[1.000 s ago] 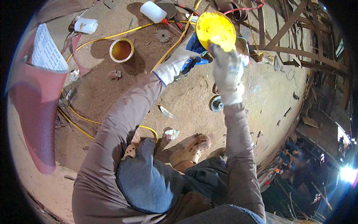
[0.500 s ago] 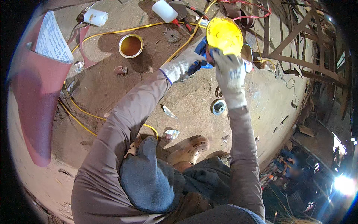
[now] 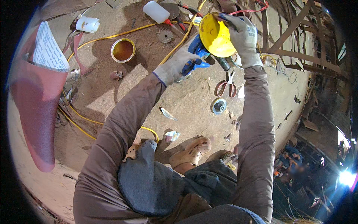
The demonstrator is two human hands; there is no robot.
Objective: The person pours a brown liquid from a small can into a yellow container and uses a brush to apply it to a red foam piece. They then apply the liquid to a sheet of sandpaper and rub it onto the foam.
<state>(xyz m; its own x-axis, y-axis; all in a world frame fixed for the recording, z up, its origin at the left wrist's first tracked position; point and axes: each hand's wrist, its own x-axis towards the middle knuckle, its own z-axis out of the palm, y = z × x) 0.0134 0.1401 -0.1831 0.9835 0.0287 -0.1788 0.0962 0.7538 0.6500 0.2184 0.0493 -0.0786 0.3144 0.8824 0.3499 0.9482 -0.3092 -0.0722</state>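
Note:
A thin yellow round disc (image 3: 215, 34) is tilted up between my two hands. My left hand (image 3: 182, 61), in a pale glove with blue-coated fingers, grips the disc's left edge with curled fingers. At its upper right rim, my gloved right hand (image 3: 241, 35) is closed, fingers over the edge. Scissors with reddish-brown handles (image 3: 226, 87) lie on the ground just below the disc, beside a dark cylindrical handle (image 3: 222, 63). Nearer me sits a small round grey-blue piece with a dark hub (image 3: 218, 106).
An open tin of amber liquid (image 3: 123, 50) stands left of my hands. Beyond lie a white squeeze bottle (image 3: 156, 12), a toothed metal disc (image 3: 165, 36) and a yellow cable (image 3: 112, 35). A red abrasive sheet roll (image 3: 37, 100) stands at left; metal frames (image 3: 294, 54) are at right.
The yellow disc has tilted and shifted slightly left and down. My right hand has moved up and right to its rim. The scissors now show below it.

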